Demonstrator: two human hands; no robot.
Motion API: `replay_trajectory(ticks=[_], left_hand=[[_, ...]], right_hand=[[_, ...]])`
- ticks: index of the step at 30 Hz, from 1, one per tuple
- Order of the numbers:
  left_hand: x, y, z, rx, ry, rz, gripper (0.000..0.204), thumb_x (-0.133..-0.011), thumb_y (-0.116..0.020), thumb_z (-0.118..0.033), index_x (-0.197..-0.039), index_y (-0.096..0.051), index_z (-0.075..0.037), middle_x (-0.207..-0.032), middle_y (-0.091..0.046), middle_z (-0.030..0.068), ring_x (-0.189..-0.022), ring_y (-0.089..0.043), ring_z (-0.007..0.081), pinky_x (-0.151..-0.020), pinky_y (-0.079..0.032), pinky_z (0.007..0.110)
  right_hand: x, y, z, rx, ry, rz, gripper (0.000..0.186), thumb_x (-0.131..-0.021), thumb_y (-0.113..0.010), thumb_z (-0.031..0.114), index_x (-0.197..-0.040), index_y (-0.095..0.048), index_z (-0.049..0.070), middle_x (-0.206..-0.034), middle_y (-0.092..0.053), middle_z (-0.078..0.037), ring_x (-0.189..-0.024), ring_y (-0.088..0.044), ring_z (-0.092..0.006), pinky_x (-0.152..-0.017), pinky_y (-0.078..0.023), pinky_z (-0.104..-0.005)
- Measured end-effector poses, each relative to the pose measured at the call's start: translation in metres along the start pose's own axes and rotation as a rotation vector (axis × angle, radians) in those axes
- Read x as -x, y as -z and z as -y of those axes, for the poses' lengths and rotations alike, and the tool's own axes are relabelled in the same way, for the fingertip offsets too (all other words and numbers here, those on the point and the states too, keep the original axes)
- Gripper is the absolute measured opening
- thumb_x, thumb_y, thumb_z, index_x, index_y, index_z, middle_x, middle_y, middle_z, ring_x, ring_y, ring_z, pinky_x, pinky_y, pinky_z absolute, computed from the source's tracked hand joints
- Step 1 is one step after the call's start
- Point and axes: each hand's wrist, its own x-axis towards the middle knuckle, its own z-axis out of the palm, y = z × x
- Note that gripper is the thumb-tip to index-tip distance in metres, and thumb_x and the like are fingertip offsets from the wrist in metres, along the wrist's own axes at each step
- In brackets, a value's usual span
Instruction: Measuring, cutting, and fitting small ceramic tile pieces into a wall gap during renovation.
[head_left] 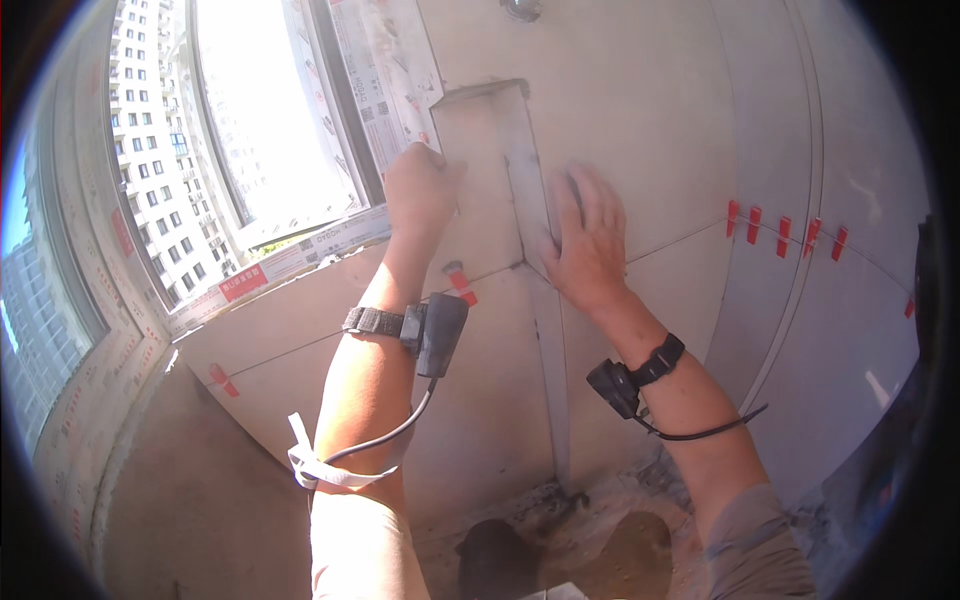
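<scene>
My left hand (420, 192) is closed, up against a narrow beige wall tile (482, 135) beside the window frame. What its fingers hold, if anything, is hidden. My right hand (590, 240) rests with fingers stretched out on the large beige tile (640, 110) to the right, slightly blurred by motion. Between the hands runs an upright pale corner strip (527, 180), where the tiled faces meet. Below my left hand, a red tile-levelling wedge (460, 285) sits on the horizontal joint. Dark devices are strapped to both wrists.
A window frame (345, 235) with printed protective film stands at the left. Several red wedges (784, 236) line the joint at the right, and another wedge (222, 380) sits at the lower left. Rubble (560, 505) lies along the wall's foot, near my shoes (500, 560).
</scene>
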Motion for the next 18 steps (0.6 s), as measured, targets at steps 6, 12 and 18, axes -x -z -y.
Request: replay_trajectory(ticks=[6, 12, 18], left_hand=[[-0.005, -0.004, 0.002, -0.014, -0.055, 0.004, 0.039, -0.074, -0.083, -0.028, -0.094, -0.068, 0.002, -0.081, -0.071, 0.0154, -0.080, -0.071, 0.0274, -0.078, -0.054, 0.037], [0.013, -0.015, -0.004, -0.027, 0.000, -0.036, 0.084, -0.074, -0.082, -0.038, -0.141, -0.043, -0.007, -0.130, -0.060, 0.0225, -0.108, -0.065, 0.0401, -0.089, -0.051, 0.047], [0.009, -0.020, 0.003, -0.013, -0.098, 0.007, 0.107, -0.073, -0.084, -0.039, -0.156, -0.023, -0.008, -0.131, -0.057, 0.0260, -0.110, -0.064, 0.0411, -0.091, -0.052, 0.048]], right_hand=[[0.003, 0.001, -0.005, 0.048, -0.002, 0.035, 0.074, -0.078, -0.075, 0.019, -0.144, -0.043, 0.008, -0.148, -0.038, -0.015, -0.139, -0.037, -0.0350, -0.114, -0.030, -0.0549], [0.002, 0.003, -0.004, 0.077, 0.009, 0.046, 0.073, -0.078, -0.075, 0.021, -0.143, -0.046, 0.007, -0.148, -0.038, -0.015, -0.139, -0.037, -0.0357, -0.114, -0.031, -0.0551], [0.000, 0.021, 0.007, 0.065, -0.019, 0.153, 0.067, -0.081, -0.072, 0.020, -0.142, -0.047, 0.005, -0.149, -0.039, -0.015, -0.138, -0.039, -0.0348, -0.113, -0.031, -0.0548]])
